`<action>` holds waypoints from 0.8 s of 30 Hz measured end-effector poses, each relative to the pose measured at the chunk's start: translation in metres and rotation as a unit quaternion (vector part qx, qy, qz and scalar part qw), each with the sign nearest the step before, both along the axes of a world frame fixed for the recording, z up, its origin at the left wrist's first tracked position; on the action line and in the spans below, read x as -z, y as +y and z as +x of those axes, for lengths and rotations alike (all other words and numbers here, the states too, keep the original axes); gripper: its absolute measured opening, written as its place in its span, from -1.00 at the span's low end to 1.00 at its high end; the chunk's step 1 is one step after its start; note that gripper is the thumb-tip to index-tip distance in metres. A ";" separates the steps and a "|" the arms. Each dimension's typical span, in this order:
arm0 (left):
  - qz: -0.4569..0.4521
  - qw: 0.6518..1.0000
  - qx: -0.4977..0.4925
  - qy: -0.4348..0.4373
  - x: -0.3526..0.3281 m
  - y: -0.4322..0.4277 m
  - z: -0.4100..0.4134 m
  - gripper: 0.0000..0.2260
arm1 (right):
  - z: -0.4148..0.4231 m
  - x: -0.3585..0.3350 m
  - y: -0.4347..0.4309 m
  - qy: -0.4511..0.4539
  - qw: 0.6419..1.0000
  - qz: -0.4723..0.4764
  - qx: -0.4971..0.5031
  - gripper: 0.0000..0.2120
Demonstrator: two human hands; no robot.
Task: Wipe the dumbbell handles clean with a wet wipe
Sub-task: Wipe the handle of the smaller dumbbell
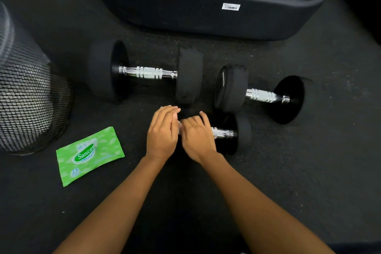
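Observation:
Three black dumbbells with chrome handles lie on the dark floor. The big one [147, 72] is at the back left, a second [261, 95] at the right, and a small one [225, 133] lies nearest me. My right hand [195, 136] is closed over the small dumbbell's handle, with a sliver of white wet wipe [179, 128] showing at its left edge. My left hand [162, 132] rests over that dumbbell's left end, fingers together, touching the right hand. The left weight of the small dumbbell is hidden under my hands.
A green pack of wet wipes [89, 155] lies flat on the floor to the left. A black mesh bin [26, 97] stands at the far left. The dark base of a gym machine [206, 10] fills the back.

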State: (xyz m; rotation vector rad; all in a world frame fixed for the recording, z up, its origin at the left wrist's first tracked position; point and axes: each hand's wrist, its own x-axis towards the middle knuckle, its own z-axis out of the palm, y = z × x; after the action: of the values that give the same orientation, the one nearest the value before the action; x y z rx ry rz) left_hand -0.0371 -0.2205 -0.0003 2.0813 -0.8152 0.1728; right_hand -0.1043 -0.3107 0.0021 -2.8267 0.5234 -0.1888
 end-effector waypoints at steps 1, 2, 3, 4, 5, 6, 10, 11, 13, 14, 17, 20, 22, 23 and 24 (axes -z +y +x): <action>0.000 1.000 -0.001 0.000 0.000 0.000 0.000 -0.69 | 0.003 -0.001 0.002 -0.004 1.000 -0.004 0.002 -0.57; 0.000 1.000 -0.002 -0.001 0.001 0.000 0.000 -0.69 | 0.002 -0.002 0.002 -0.012 1.000 -0.009 0.001 -0.58; 0.000 1.000 -0.002 -0.003 0.001 0.001 0.000 -0.69 | -0.001 -0.001 0.000 -0.016 1.000 -0.010 -0.005 -0.59; 0.003 1.000 -0.001 -0.004 0.001 0.001 0.000 -0.69 | -0.007 0.000 -0.002 -0.014 1.000 -0.006 -0.018 -0.60; 0.006 1.000 0.000 -0.007 0.000 0.001 0.000 -0.69 | -0.014 0.000 -0.006 -0.009 0.999 0.000 -0.033 -0.60; 0.008 1.000 0.002 -0.009 0.000 0.001 0.000 -0.69 | -0.019 0.001 -0.011 -0.002 0.999 0.006 -0.044 -0.60; 0.003 1.000 -0.001 -0.012 0.000 0.000 0.001 -0.69 | -0.019 -0.001 -0.019 0.012 0.998 -0.032 -0.045 -0.55; 0.001 1.000 -0.001 -0.014 0.001 0.000 0.001 -0.69 | -0.014 -0.003 -0.017 0.020 0.998 -0.037 -0.041 -0.53; -0.001 1.000 -0.003 -0.016 0.002 -0.001 0.001 -0.69 | -0.005 -0.005 -0.011 0.035 0.998 -0.037 -0.040 -0.48; -0.001 1.000 -0.004 -0.014 0.002 -0.001 0.000 -0.70 | -0.002 -0.005 -0.009 0.034 0.998 -0.036 -0.046 -0.48; -0.002 1.000 0.000 -0.010 0.002 0.001 0.000 -0.70 | -0.010 -0.002 -0.009 -0.001 0.997 -0.022 -0.080 -0.58; 0.003 1.000 0.004 -0.010 0.002 0.002 0.000 -0.71 | -0.027 0.004 -0.016 -0.033 0.993 0.009 -0.116 -0.62; 0.003 1.000 0.005 -0.008 0.002 0.002 0.000 -0.71 | -0.030 0.007 -0.019 -0.054 0.992 0.018 -0.117 -0.64; 0.005 1.000 0.005 -0.005 0.002 0.002 0.000 -0.70 | -0.028 0.007 -0.019 -0.062 0.991 0.022 -0.114 -0.66; 0.005 1.000 0.005 0.000 0.001 0.002 0.000 -0.70 | -0.025 0.008 -0.018 -0.068 0.991 0.026 -0.112 -0.68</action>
State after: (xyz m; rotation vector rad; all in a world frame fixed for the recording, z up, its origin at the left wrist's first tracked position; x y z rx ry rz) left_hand -0.0372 -0.2184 -0.0014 2.0859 -0.8274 0.1647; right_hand -0.1290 -0.3288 -0.0055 -2.7685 0.1774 -0.3162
